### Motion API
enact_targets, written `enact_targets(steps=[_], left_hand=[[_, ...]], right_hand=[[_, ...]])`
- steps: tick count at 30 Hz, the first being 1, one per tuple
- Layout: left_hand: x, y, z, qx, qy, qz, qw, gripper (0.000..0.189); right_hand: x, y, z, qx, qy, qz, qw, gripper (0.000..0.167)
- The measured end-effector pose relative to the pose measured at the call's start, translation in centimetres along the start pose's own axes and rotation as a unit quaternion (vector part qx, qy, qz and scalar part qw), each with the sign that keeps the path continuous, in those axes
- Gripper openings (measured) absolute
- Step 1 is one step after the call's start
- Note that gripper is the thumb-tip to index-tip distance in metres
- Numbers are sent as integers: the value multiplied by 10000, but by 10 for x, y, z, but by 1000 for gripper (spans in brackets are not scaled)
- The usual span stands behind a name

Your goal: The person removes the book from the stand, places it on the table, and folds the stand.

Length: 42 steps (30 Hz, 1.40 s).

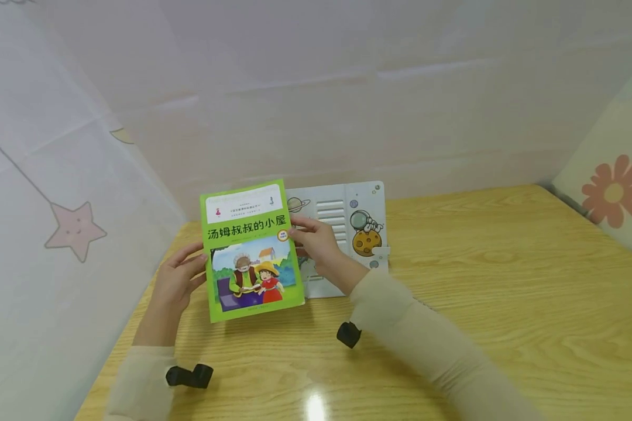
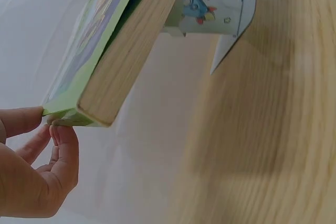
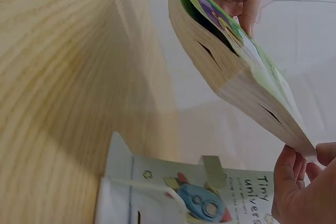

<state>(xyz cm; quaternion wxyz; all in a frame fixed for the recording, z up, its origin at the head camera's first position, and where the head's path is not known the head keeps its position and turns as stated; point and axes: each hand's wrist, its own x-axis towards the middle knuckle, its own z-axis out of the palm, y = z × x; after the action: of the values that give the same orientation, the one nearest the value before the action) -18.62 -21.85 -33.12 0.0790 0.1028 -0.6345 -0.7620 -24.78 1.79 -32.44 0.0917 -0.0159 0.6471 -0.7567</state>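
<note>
A thick paperback book [image 1: 250,234] with a green cover, Chinese title and a picture of two figures is held up above the table, cover toward the head camera. My left hand [image 1: 176,278] grips its left edge, thumb on the front and fingers behind. On the opposite side my right hand [image 1: 321,245] pinches the book's upper right edge. Both wrist views show the page block clear of the tabletop, its cover slightly lifted. Behind the book stands a white book stand [image 1: 366,234] with space drawings and slots, partly hidden by the book and my right hand.
The wooden table [image 1: 495,280] stretches to the right, with a pale cloth wall [image 1: 358,128] behind it. A side curtain with a pink star [image 1: 78,230] hangs at the left, another with a red flower [image 1: 616,192] at the right. Dark wrist cameras sit on both sleeves.
</note>
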Motion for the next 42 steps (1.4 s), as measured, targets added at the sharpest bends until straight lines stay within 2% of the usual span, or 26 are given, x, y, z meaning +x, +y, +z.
enact_targets(steps=[5, 9, 13, 19, 25, 33, 40, 42], left_hand=[[1, -3, -17, 50, -230, -60, 9997, 17], [3, -7, -31, -150, -474, -163, 9986, 20], [5, -10, -42, -307, -555, -330, 9974, 20], [6, -10, -54, -234, -539, -556, 9967, 20], [9, -12, -66, -38, -484, -754, 9960, 21], [19, -20, -77, 51, -424, -1017, 9939, 24], [28, -30, -80, 493, -236, -1168, 9917, 19], [30, -31, -83, 625, -216, -1215, 9904, 27]], right_hand=[[0, 9, 11, 92, -78, 154, 9998, 27], [-1, 14, 20, 150, -69, 331, 9993, 28], [-1, 20, 28, 350, -104, 482, 9982, 27], [1, 32, 38, 649, -183, 670, 9955, 27], [2, 40, 49, 672, -148, 858, 9939, 27], [9, 53, 65, 654, 134, 1022, 9925, 28], [14, 63, 73, 555, 292, 1165, 9912, 32], [15, 65, 76, 543, 357, 1182, 9909, 31]])
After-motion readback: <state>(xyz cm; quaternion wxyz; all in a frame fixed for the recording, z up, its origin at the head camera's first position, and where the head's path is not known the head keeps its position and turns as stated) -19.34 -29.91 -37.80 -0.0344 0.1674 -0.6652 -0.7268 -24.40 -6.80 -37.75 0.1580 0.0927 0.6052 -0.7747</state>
